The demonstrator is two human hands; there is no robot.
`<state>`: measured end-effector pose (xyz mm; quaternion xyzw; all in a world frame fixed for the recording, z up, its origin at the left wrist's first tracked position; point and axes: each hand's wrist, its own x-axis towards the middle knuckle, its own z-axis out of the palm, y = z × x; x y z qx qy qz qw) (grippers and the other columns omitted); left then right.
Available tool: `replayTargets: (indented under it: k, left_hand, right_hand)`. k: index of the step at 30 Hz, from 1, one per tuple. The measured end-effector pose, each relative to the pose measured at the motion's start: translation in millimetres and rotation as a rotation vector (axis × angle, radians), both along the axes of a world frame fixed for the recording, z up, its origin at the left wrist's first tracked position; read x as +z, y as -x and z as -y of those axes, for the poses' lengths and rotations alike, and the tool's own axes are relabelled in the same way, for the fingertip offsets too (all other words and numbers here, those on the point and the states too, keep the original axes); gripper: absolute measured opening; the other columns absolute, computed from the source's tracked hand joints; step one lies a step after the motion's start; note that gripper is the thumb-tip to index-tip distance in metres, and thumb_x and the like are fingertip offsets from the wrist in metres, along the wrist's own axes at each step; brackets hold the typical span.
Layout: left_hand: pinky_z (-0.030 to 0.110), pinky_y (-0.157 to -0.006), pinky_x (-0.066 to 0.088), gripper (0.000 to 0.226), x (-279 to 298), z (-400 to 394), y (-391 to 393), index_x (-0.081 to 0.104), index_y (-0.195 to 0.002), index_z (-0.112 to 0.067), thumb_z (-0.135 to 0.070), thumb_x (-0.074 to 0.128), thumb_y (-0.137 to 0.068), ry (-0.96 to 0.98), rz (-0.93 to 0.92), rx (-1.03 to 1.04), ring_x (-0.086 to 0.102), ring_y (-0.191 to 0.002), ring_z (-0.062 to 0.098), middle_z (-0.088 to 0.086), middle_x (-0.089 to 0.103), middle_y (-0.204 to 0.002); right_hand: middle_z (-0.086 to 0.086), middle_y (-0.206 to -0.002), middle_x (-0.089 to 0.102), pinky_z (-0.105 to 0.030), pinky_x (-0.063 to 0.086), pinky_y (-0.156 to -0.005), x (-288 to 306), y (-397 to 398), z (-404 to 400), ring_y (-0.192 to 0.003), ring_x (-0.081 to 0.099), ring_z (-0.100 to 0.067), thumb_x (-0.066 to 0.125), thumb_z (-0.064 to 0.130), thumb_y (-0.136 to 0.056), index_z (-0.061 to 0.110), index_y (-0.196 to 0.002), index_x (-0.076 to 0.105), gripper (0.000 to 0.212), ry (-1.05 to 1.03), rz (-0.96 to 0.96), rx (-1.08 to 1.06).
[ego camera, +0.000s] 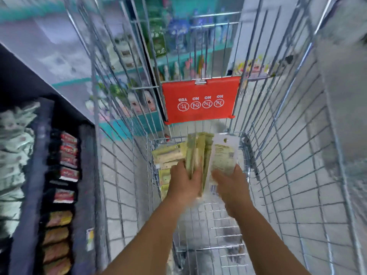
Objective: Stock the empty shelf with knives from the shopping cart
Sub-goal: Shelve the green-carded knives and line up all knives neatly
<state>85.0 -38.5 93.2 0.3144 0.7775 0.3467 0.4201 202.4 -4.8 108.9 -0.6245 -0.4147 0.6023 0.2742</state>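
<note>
Both hands down in the shopping cart (288,175), each gripping packaged knives at its far end.

Cart's wire walls fill most of the view, closing in on both sides of the arms; red plastic flap (200,100) with upside-down NO/YES symbols hangs on the end wall above the packs. Dark shelf unit (29,175) left of the cart, stocked with red and yellow packets, blurred; teal shelving beyond the cart, smeared past reading. More green-yellow packs (168,153) lie on the cart floor, left of the hands, partly hidden. Left hand (184,185) clenched round an upright bundle of packs (196,155). Right hand (232,185) grasps a single white card pack (222,155), fingers round its lower edge. Blades not discernible.
</note>
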Motion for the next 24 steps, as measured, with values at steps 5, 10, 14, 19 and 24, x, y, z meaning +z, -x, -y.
replayTargets:
  k: [5, 10, 14, 19, 24]
  left_hand:
    - [0.039, -0.071, 0.057, 0.058, 75, 3, 4, 0.056, -0.112, -0.021, -0.068, 0.041, -0.080, -0.127, -0.101, 0.095, 0.065, -0.079, 0.019, 0.014, 0.060, -0.104]
    - [0.035, -0.091, 0.049, 0.045, 175, 18, 39, 0.041, -0.135, -0.020, -0.035, 0.051, -0.094, -0.275, -0.254, 0.167, 0.056, -0.103, 0.016, 0.003, 0.051, -0.122]
    - [0.022, -0.089, 0.041, 0.043, 246, 53, 83, 0.043, -0.134, -0.019, -0.028, 0.052, -0.094, -0.418, -0.399, 0.208, 0.050, -0.103, 0.010, 0.000, 0.050, -0.122]
    - [0.019, -0.078, 0.033, 0.033, 319, 122, 148, 0.049, -0.124, -0.017, -0.027, 0.050, -0.093, -0.482, -0.561, 0.296, 0.044, -0.096, 0.010, 0.002, 0.051, -0.110]
    - [0.024, -0.091, 0.034, 0.038, 366, 210, 214, 0.048, -0.129, -0.019, -0.030, 0.048, -0.093, -0.495, -0.706, 0.365, 0.044, -0.107, 0.016, 0.003, 0.053, -0.117]
  right_hand:
    - [0.004, -0.092, 0.067, -0.023, 0.051, -0.057, 86, 13, -5, -0.079, 0.065, -0.013, 0.057, 0.003, -0.086, 0.023, -0.109, 0.053, 0.031, -0.243, -0.014, 0.071]
    - [0.016, -0.097, 0.062, -0.022, 0.047, -0.057, 174, 45, 6, -0.074, 0.063, 0.002, 0.058, 0.007, -0.089, 0.028, -0.130, 0.038, 0.050, -0.477, -0.007, 0.144]
    - [0.014, -0.113, 0.061, -0.028, 0.054, -0.077, 234, 89, 31, -0.093, 0.064, -0.001, 0.053, 0.001, -0.092, 0.039, -0.137, 0.031, 0.062, -0.651, -0.128, 0.258]
    - [0.020, -0.113, 0.059, -0.023, 0.054, -0.076, 294, 157, 86, -0.091, 0.061, 0.004, 0.043, -0.004, -0.091, 0.025, -0.142, 0.029, 0.060, -0.811, -0.191, 0.445]
    - [0.025, -0.105, 0.056, -0.001, 0.044, -0.064, 343, 228, 160, -0.080, 0.057, 0.020, 0.044, -0.003, -0.092, 0.033, -0.134, 0.033, 0.056, -0.876, -0.278, 0.547]
